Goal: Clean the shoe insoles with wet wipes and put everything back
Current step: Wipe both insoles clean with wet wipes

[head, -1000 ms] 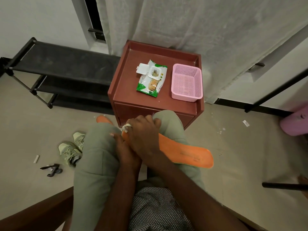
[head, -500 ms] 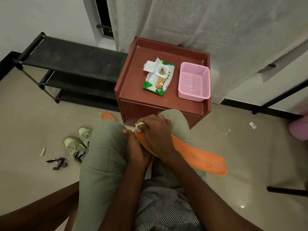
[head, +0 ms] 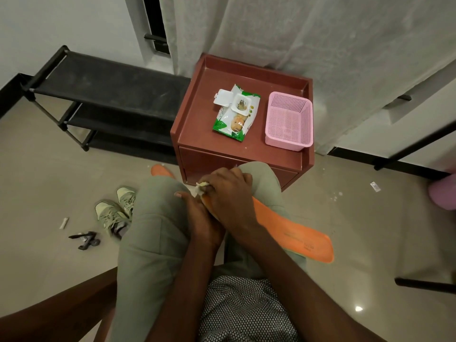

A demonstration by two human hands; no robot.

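Observation:
An orange insole (head: 293,230) lies across my lap, its heel end pointing right. My left hand (head: 199,218) grips its toe end from below, partly hidden under my right hand. My right hand (head: 229,191) presses a crumpled white wet wipe (head: 201,188) onto the toe end, fingers curled round it. A second orange insole (head: 160,170) lies on the floor beyond my left knee, mostly hidden. The wet wipes pack (head: 235,112) lies on the brown bedside table (head: 197,124) with its lid flipped open. A pair of grey-green shoes (head: 114,211) sits on the floor at the left.
An empty pink plastic basket (head: 288,120) stands on the table beside the pack. A black shoe rack (head: 103,95) runs along the left wall. Small black items (head: 85,239) and scraps lie on the floor. A curtain (head: 308,33) hangs behind the table.
My right hand with the wipe has kept rubbing in small strokes over the insole's toe end. The camera has turned a little to the left, shifting the scene rightward in view.

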